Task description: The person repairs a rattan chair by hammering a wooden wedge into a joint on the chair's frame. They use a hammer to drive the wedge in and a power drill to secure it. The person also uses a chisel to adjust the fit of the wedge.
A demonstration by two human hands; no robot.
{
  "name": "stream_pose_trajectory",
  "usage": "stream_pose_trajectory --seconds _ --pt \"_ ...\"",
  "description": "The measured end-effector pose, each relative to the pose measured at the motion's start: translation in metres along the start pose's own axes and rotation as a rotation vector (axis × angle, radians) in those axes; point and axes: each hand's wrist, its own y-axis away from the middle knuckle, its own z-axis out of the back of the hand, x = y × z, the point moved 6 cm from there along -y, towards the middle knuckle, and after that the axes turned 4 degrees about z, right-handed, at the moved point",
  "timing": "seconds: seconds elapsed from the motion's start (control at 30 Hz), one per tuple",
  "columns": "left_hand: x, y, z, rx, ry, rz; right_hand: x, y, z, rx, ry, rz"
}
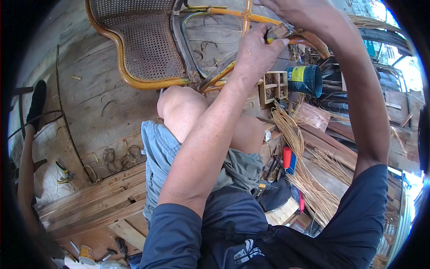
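Observation:
A rattan chair with an orange-brown frame and a woven cane seat [150,51] lies tipped in front of my knees. My left hand [260,50] is closed, thumb and fingers around a worn brown block-like piece [280,31] with a rough greyish edge, a bit of yellow showing beneath it. That piece is beside a curved end of the chair frame [316,42]; whether they touch, I cannot tell. At the top edge my right hand [298,10] reaches over the frame. Its fingers are partly cut off, and their grip is hidden.
A dark blue-green bucket [316,81] and a divided wooden box [274,86] stand right of my knees. Bundled cane strips [313,193] lie on the right. Pliers [65,172] rest on the floorboards at left, near another person's leg [27,166]. Wooden planks [98,197] lie beside me.

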Motion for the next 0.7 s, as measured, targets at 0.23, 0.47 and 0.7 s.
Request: stream_pose_trajectory --seconds 0.23,0.47,0.7 --pt "-0.005 -0.005 0.002 0.007 0.019 -0.041 0.008 0.016 0.015 0.132 -0.15 0.005" --pt "-0.001 0.001 0.003 -0.014 0.008 -0.03 0.028 0.027 0.034 0.168 -0.141 -0.134" --pt "0.002 0.001 0.0 -0.001 0.039 -0.015 0.035 0.019 0.063 -0.09 0.001 -0.099"
